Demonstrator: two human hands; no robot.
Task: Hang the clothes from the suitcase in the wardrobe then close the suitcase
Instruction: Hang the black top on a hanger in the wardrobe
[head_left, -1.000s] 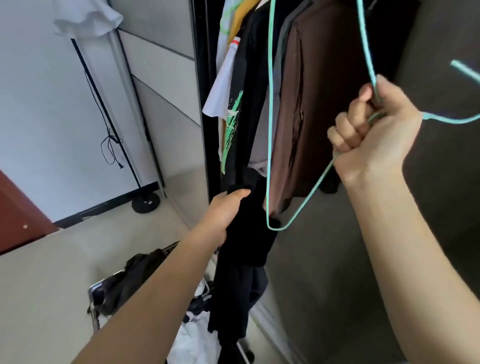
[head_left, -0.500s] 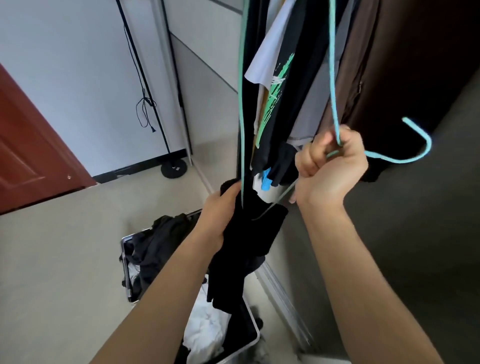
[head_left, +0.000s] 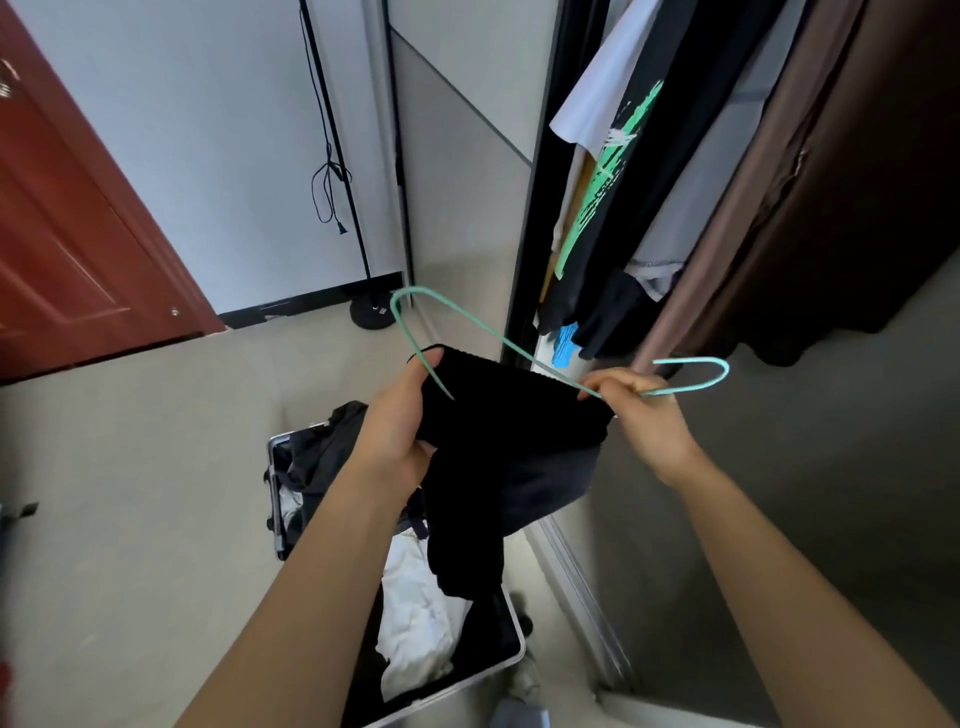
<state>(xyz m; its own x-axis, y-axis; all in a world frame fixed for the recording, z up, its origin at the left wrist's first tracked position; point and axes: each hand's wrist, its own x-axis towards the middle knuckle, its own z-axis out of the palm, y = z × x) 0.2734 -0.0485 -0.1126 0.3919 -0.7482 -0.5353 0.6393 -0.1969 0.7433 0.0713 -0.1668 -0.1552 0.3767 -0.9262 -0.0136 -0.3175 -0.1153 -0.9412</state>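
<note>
Black, matte fabric is bunched under the fingers (head_left: 426, 364) of the left hand (head_left: 400, 431), which curl around the upper left edge of a dark garment (head_left: 498, 447), thumb on the near side, pressing the cloth together. On the other side, the right hand (head_left: 644, 421) pinches the thin mint-green wire hanger (head_left: 524, 358) between thumb and forefingers where its neck meets the shoulder, and the same fingers seem to catch the garment's right corner. One rounded end of the hanger loops up and over the left hand and its tip dips into the cloth; the hook sticks out to the right past the knuckles. The garment is stretched flat between both hands, then sags in soft, unlit folds, a long tail dangling over the open suitcase (head_left: 498, 670) on the floor (head_left: 130, 493) below. Inside the suitcase lie crumpled white cloth (head_left: 421, 623) and more dark clothing (head_left: 322, 452). Just behind the hands stands the open wardrobe (head_left: 524, 234), with a black shirt printed in green (head_left: 618, 171), a white piece and brown garments (head_left: 831, 208) hanging. A red-brown door (head_left: 67, 249) is at far left.
</note>
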